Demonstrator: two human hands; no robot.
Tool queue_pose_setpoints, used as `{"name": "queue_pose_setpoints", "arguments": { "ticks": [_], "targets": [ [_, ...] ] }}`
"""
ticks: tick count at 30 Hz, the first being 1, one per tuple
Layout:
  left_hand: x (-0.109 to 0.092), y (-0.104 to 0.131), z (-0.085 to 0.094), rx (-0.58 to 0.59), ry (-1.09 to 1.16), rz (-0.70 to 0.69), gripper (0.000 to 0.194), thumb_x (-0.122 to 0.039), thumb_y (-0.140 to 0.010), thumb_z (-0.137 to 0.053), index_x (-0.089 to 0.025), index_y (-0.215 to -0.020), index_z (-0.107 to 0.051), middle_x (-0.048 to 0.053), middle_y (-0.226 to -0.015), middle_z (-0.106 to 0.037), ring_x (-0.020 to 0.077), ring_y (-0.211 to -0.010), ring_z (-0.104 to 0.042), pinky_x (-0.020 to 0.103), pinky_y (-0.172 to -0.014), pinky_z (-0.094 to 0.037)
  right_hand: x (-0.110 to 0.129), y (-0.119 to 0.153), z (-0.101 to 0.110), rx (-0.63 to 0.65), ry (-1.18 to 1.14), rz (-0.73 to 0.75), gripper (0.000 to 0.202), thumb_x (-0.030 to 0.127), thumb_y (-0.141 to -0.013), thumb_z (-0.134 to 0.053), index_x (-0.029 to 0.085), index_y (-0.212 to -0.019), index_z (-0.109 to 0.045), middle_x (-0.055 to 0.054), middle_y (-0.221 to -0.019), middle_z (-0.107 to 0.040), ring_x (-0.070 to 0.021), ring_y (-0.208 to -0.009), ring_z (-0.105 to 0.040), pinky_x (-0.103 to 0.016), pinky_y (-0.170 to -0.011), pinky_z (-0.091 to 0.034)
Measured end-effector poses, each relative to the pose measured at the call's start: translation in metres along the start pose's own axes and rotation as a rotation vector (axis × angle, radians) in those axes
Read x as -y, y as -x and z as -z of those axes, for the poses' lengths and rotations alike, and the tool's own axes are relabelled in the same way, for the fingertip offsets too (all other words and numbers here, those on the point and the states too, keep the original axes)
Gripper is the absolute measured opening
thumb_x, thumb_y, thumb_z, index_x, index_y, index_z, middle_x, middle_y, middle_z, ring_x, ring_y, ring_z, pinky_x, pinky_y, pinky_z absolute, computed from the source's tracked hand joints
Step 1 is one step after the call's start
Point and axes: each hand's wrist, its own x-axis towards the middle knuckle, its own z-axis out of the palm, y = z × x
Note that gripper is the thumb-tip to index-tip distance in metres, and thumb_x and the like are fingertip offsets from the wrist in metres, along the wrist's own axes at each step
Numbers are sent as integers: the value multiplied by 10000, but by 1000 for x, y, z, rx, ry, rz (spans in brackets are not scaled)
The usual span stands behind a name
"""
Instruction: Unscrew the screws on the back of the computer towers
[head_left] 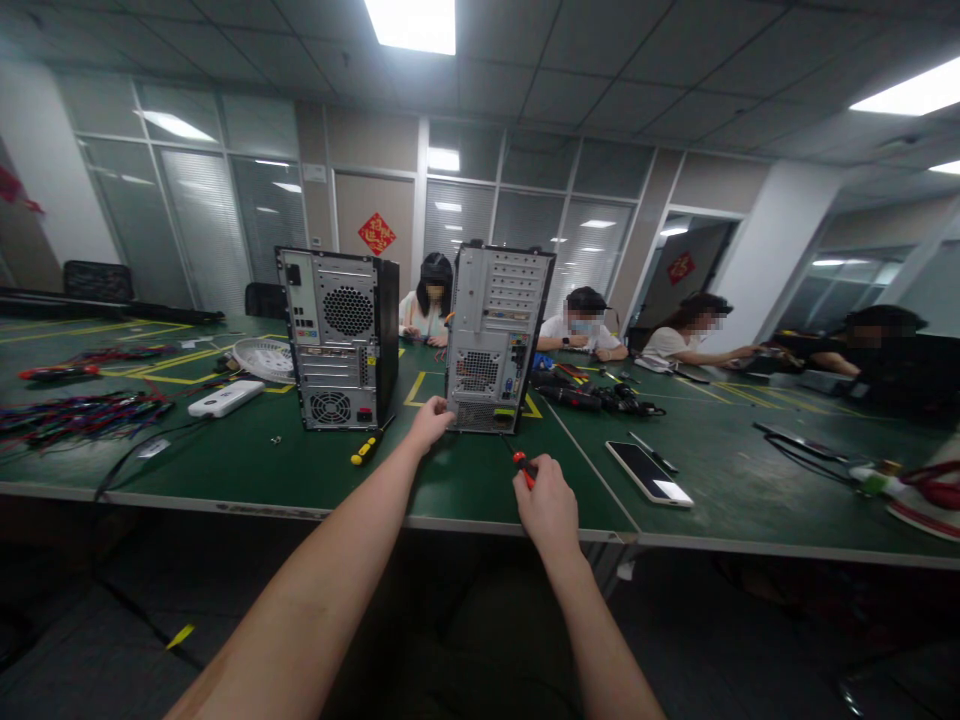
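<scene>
Two desktop computer cases stand upright with their back panels toward me. At the lower left edge of the right computer case (487,335), my left hand (433,422) is closed, its fingers against the metal. My right hand (551,498) is wrapped round a red and black screwdriver (520,460), whose shaft points up and left toward the bottom of that case. Whether the tip touches the case is too small to tell. The left computer case (330,345) has a yellow and black screwdriver (365,448) lying in front of it.
A smartphone (646,472) lies right of my right hand, a thin dark tool (654,452) beside it. Bundled cables (82,415), a white power strip (226,398) and small screws (276,439) are on the left. Several people sit across the green table (465,490).
</scene>
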Motion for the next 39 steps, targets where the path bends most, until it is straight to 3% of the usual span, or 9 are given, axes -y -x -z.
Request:
{"name": "queue_pose_setpoints", "arguments": {
  "ticks": [15,22,29,39],
  "targets": [
    [4,-4,-1,11,30,1,178,-127,-645,-665,-196,-782,-575,-35,-700,-588,143,-685,-538,271,-696,-419,4,0,2,-15,24,-23,131,304,-995,-565,202,-1076,-545,-47,-1033,-595,-178,-824,-640,-275,-666,-385],
    [3,-2,1,19,24,0,160,-134,-669,-657,-195,-798,-586,-18,-743,-616,155,-718,-561,283,-723,-430,5,-1,1,-19,1,-15,161,193,-933,-585,185,-1086,-536,-71,-1117,-542,-173,-825,-631,-278,-678,-415],
    [2,-1,0,11,13,-9,154,-142,-673,-658,-197,-794,-582,-21,-733,-592,153,-710,-541,282,-710,-421,2,-1,1,4,42,25,132,194,-978,-572,180,-1109,-578,-76,-1058,-613,-203,-913,-648,-286,-756,-439],
    [0,1,0,22,20,-6,147,-138,-687,-654,-192,-803,-582,-24,-739,-576,150,-708,-527,279,-692,-404,5,-9,10,100,216,141,161,217,-1047,-469,165,-1172,-555,-103,-1061,-674,-194,-826,-718,-265,-622,-415]
  ]
}}
